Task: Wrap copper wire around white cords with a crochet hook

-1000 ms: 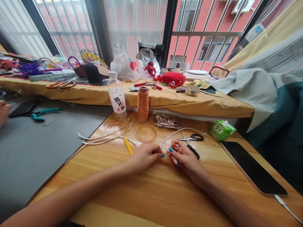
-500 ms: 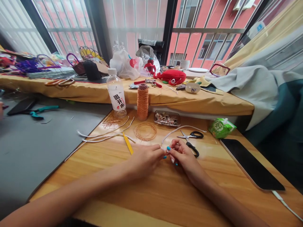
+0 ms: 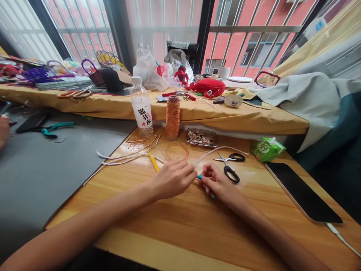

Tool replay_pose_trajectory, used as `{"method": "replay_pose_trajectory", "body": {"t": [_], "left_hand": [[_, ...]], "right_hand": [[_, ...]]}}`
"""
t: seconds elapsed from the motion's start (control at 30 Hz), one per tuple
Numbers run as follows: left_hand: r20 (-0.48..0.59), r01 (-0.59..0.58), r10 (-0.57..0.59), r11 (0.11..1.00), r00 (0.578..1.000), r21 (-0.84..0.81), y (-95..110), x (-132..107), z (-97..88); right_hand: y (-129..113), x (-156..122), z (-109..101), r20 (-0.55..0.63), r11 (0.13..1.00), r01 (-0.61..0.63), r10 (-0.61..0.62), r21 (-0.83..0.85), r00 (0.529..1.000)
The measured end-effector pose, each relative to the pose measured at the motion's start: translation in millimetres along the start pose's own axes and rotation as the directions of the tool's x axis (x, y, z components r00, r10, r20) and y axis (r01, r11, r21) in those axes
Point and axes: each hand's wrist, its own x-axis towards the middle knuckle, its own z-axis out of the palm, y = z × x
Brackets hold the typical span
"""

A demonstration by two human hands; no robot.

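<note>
My left hand point(image 3: 176, 180) and my right hand point(image 3: 216, 180) meet above the wooden table, fingertips almost touching. Both are closed in a pinch on a white cord point(image 3: 216, 150), whose free end curves up and away to the right. The part of the cord between my fingers is mostly hidden. Black-handled scissors point(image 3: 231, 173) lie spread just beyond my right hand. Past my left hand rest a coil of thin orange thread point(image 3: 177, 152) and a yellow pointed tool point(image 3: 153, 162).
Behind stand a water bottle point(image 3: 141, 109), a thread spool point(image 3: 173, 118) and a dish of small pieces point(image 3: 201, 137). More white cords point(image 3: 124, 160) lie left. A phone point(image 3: 303, 192) and green tissue pack point(image 3: 267, 149) are right. Another person's hand point(image 3: 3, 130) shows far left.
My left hand has turned so its back shows more and its nails no longer show. The hands stay close together at the cord. The whole view has shifted slightly.
</note>
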Motion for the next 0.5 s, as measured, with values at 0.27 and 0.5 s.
{"method": "replay_pose_trajectory", "body": {"t": [0.27,0.5], "left_hand": [[0.162,0.299,-0.252,0.825,0.954,-0.48,7.4,1.4,17.2],[0.023,0.004,-0.003,0.998,1.0,-0.063,-18.9,0.7,3.5]], "right_hand": [[-5.5,1.1,1.5,-0.174,0.963,0.063,-0.017,0.263,0.985],[-4.8,-2.3,1.2,0.079,0.999,0.02,-0.018,-0.026,0.997]]}}
